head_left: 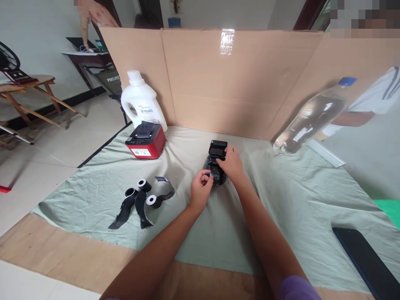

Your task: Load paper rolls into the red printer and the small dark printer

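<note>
Device (216, 168), black and open, sits near the middle of the desk (81, 256), on the cloth (290, 204), well in from the left and right edges and between the near edge and the far one. To work it well, I should brace its whole body first, since loose folds beneath could let it slide. My right hand (233, 164) has hold of its right side, thumb across the top and fingers by the lid (218, 148); that grip seems best used for steadying, without straining the lid. My left hand (201, 191) is at its near left side, where a light touch would serve better than force. So the body lies between my hands, the lid raised toward the far edge. My left thumb and finger are nearly together; whether they pinch anything small, I cannot tell.
</note>
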{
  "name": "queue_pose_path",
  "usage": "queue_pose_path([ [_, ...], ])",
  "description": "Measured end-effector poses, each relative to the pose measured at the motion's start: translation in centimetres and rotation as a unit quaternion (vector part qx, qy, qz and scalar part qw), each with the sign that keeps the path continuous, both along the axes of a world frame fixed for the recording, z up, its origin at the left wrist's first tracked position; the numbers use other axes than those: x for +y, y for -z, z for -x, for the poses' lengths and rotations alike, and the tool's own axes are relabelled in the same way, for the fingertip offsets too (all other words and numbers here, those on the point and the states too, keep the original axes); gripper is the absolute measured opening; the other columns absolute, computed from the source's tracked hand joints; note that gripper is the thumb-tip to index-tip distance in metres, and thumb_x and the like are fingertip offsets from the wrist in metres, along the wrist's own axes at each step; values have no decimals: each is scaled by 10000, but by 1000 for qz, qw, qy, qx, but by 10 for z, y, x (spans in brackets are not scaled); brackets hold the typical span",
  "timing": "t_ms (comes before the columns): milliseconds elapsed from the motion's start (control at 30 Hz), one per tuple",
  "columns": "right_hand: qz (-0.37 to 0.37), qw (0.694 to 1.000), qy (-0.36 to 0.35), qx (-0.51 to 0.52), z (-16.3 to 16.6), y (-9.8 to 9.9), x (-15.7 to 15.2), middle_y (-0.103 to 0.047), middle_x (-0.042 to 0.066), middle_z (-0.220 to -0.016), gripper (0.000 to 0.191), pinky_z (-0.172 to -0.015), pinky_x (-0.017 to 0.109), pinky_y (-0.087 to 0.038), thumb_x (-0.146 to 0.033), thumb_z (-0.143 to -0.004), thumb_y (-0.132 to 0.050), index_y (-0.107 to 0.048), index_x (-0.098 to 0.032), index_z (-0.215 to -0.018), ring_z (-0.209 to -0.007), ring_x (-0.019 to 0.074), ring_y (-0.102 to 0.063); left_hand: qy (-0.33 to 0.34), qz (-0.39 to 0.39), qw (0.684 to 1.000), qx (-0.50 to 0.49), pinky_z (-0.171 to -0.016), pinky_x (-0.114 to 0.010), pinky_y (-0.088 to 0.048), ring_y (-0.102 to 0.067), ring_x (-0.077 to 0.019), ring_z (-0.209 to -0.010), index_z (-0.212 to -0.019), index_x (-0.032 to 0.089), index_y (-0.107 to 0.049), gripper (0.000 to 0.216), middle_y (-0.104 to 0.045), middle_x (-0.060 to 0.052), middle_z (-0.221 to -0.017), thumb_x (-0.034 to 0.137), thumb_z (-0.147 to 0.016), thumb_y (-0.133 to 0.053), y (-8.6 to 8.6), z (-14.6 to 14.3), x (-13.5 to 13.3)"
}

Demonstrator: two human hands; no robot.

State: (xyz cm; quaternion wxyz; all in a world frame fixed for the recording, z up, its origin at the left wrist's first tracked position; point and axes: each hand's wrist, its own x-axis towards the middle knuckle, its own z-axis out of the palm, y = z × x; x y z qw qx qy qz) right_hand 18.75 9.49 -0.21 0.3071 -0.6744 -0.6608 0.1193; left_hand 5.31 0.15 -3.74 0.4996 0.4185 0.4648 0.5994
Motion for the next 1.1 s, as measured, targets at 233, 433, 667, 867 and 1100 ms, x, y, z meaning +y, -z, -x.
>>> queue_pose_path([
  [233, -9, 974, -93, 206, -17, 5, 17, -538, 115, -1431, 600, -971, 441, -482, -394, -869, -547, -450, -229, -1438, -1101, 257, -591, -7, -9, 999, -42, -492, -204, -238, -291, -65, -454, -772, 183, -583, 146, -352, 109, -476, 249, -658, -647, -3, 3, 1],
  [433, 0, 969, -154, 191, -31, -12, 9, -667, 55, -1128, 260, -894, 375, -491, -382, -842, -596, -667, -224, -1035, -899, 192, -612, 1, 1, 1000, -18, -492, -205, -227, -297, -68, -455, -721, 181, -580, 94, -362, 101, -469, 230, -645, -606, -4, 7, -5],
  [667, 108, 959, -239, 105, -38, -30, -3, -598, 89, -1200, 185, -987, 384, -468, -243, -762, -701, -737, -206, -939, -1027, 216, -597, 8, -9, 1000, 8, -504, -208, -231, -304, -74, -478, -676, 180, -568, 70, -371, 87, -496, 239, -658, -601, -2, 8, -7],
  [867, 182, 951, -186, 165, -26, -32, -7, -649, 71, -1289, 457, -1000, 428, -469, -250, -788, -678, -684, -237, -1244, -1070, 249, -615, 11, 1, 1000, 12, -503, -207, -217, -292, -72, -483, -683, 179, -572, 52, -360, 88, -503, 225, -663, -588, 0, 8, -7],
  [1100, 259, 941, -110, 189, -18, -21, -7, -543, 79, -1453, 605, -1111, 417, -402, -303, -815, -664, -554, -250, -1407, -1311, 268, -504, 26, 23, 999, 15, -509, -213, -232, -318, -78, -500, -706, 183, -571, 27, -389, 78, -530, 205, -691, -579, 0, 7, -5],
])
